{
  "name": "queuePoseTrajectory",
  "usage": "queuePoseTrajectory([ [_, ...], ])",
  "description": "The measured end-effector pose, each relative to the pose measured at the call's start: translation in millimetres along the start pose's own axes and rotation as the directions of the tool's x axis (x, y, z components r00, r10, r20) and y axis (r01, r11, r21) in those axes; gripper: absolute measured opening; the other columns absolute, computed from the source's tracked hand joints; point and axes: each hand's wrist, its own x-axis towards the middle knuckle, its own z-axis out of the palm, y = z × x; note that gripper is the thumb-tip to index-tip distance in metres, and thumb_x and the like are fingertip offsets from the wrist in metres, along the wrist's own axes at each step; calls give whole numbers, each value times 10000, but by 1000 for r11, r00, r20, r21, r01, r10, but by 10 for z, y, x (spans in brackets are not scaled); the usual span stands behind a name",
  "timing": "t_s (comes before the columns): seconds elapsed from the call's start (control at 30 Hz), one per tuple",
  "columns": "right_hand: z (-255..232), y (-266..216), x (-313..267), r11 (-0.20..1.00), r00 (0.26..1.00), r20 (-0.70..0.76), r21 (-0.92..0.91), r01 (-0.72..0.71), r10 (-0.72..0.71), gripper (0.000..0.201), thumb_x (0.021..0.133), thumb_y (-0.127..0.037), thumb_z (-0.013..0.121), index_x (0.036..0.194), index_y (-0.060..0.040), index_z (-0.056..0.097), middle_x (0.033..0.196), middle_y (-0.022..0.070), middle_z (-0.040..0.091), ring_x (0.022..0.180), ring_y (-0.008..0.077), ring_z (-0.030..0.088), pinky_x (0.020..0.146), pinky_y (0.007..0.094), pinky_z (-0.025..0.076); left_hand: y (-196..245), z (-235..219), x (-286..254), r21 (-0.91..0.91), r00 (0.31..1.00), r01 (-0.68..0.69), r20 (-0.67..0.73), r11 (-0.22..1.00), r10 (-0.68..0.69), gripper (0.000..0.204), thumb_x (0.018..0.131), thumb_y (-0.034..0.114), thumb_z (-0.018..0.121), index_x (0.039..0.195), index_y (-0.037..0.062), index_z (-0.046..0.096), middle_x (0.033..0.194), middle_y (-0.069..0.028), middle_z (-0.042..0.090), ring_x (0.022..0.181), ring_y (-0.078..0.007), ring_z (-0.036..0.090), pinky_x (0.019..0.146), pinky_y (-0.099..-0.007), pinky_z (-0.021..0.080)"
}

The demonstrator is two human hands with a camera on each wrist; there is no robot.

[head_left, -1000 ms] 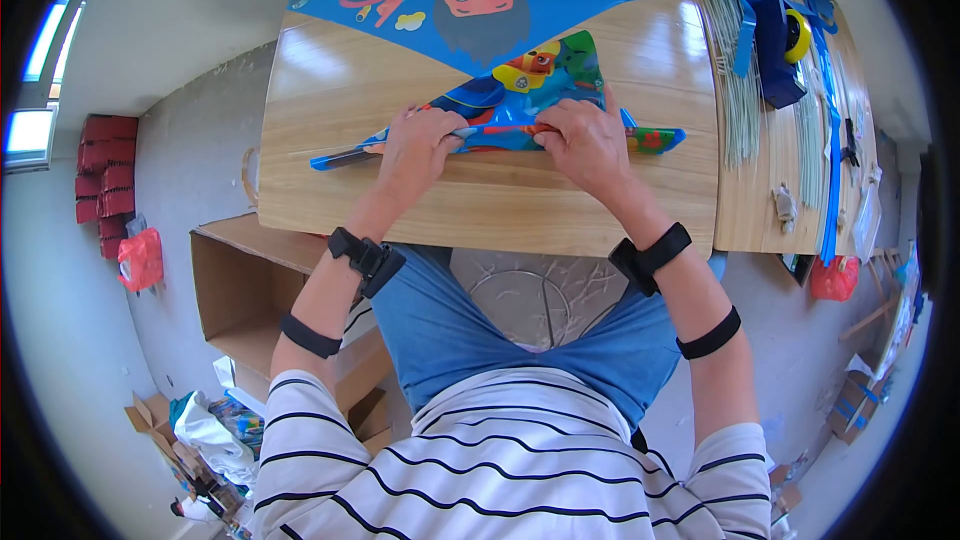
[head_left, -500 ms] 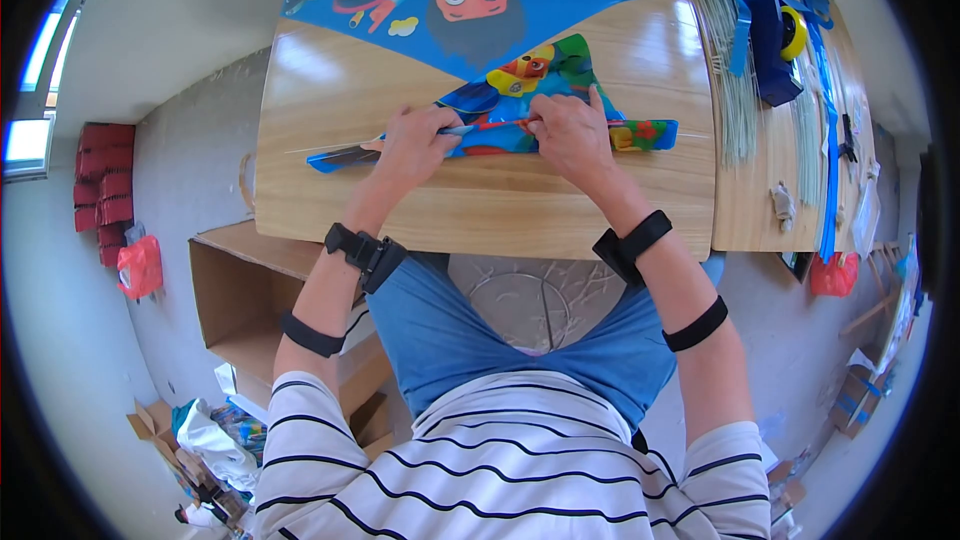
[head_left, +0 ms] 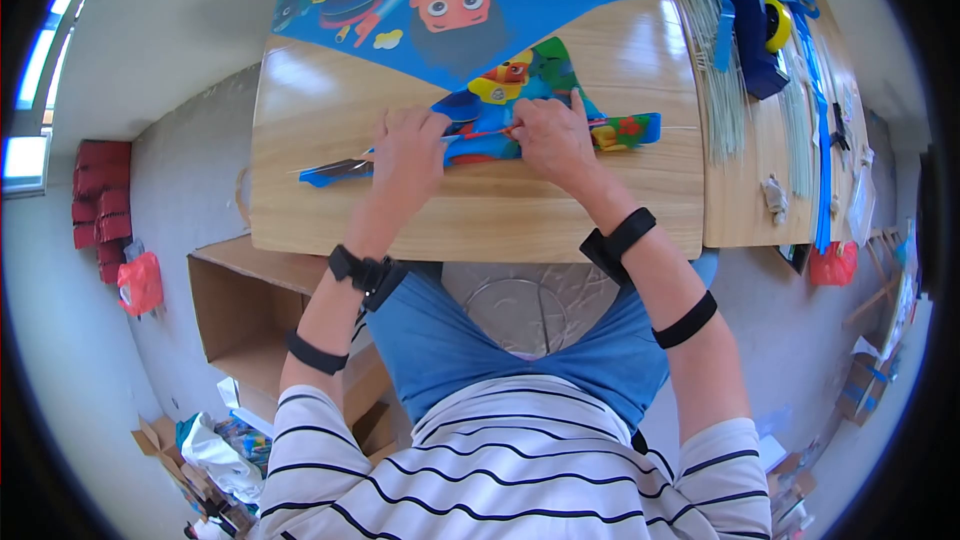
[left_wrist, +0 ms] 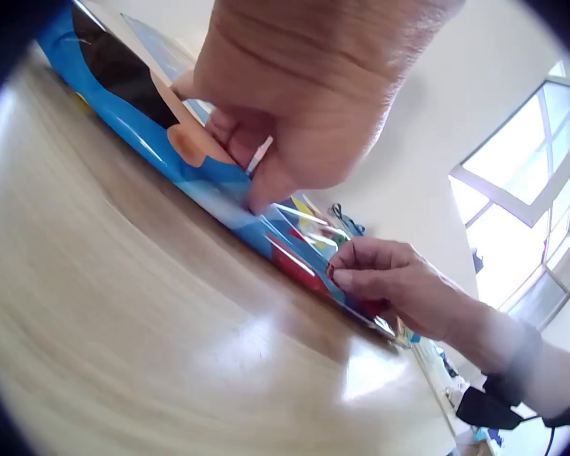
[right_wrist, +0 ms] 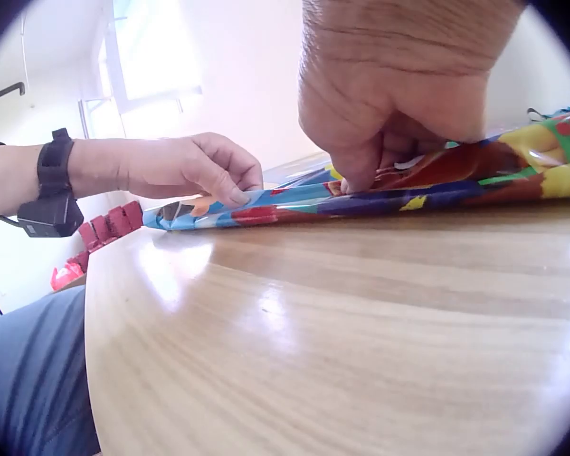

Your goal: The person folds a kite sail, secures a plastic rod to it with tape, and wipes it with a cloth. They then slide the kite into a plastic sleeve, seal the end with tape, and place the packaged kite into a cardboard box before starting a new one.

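Note:
A blue plastic sheet with cartoon prints [head_left: 548, 70] lies on the table, its near edge gathered into a long narrow fold [right_wrist: 294, 207]. A thin rod [head_left: 679, 128] pokes out at the fold's right end and another bit of it at the left end. My left hand [head_left: 410, 155] pinches the fold left of its middle, thumb and fingertips on the film in the left wrist view. My right hand [head_left: 557, 143] pinches the same fold farther right, index finger pointing up off the film in the head view. The fingertips partly hide the fold there.
A larger printed cartoon sheet [head_left: 450, 15] covers the table's far side. At the right are a bundle of thin pale rods [head_left: 712, 70], a yellow tape roll [head_left: 777, 25] and blue strips [head_left: 822, 160]. A cardboard box [head_left: 235, 305] stands below the table's left corner.
Both hands stay on the fold; the right hand has shifted a little left along with the sheet. The rod end now shows past the right end. The whole head view has drifted slightly.

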Motion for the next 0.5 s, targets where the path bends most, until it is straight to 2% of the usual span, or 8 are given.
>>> queuePoseTrajectory([
  [0.03, 3, -12, -3, 1000, 1000, -8, -3, -6, 6, 82, 899, -174, 677, 951, -120, 646, 917, 87, 707, 1018, 324, 668, 1102, 694, 342, 116, -14, -23, 106, 994, -95, -41, 990, 100, 235, 858, 79, 683, 1085, 17, 670, 1147, -120, 679, 1122, -340, 609, 1019, -515, 443],
  [0.13, -18, -19, -7, 999, 999, 9, -28, -31, 31, 92, 902, -188, 694, 951, -132, 638, 907, 87, 703, 1021, 322, 666, 1107, 678, 342, 376, 121, -166, 125, 969, -248, 47, 961, 244, 433, 862, 90, 701, 1280, 11, 618, 1394, -117, 594, 1340, -316, 522, 1150, -560, 348],
  [0.23, -25, -16, 8, 999, 999, 8, -43, -33, 33, 112, 902, -197, 700, 970, -135, 636, 895, 96, 701, 1017, 328, 669, 1091, 675, 360, 467, 268, -276, 40, 985, -151, 95, 988, 147, 575, 843, 106, 740, 1388, 19, 580, 1509, -126, 522, 1453, -297, 439, 1198, -545, 308],
  [0.33, -2, -18, -13, 999, 1000, -14, -40, -26, 26, 125, 898, -187, 699, 981, -124, 630, 910, 98, 697, 1011, 331, 670, 1082, 666, 378, 415, 341, -311, -23, 988, -117, 94, 993, 119, 654, 826, 112, 763, 1439, 34, 548, 1557, -113, 484, 1479, -294, 408, 1197, -542, 312],
  [0.5, -22, -46, -84, 998, 992, -113, -47, 53, -58, 161, 876, -159, 705, 1004, -100, 627, 1045, 114, 671, 1089, 341, 630, 1088, 631, 386, 393, 315, -299, -77, 988, -87, 119, 993, 96, 653, 832, 130, 766, 1442, 49, 547, 1563, -95, 486, 1486, -281, 402, 1212, -535, 294],
])
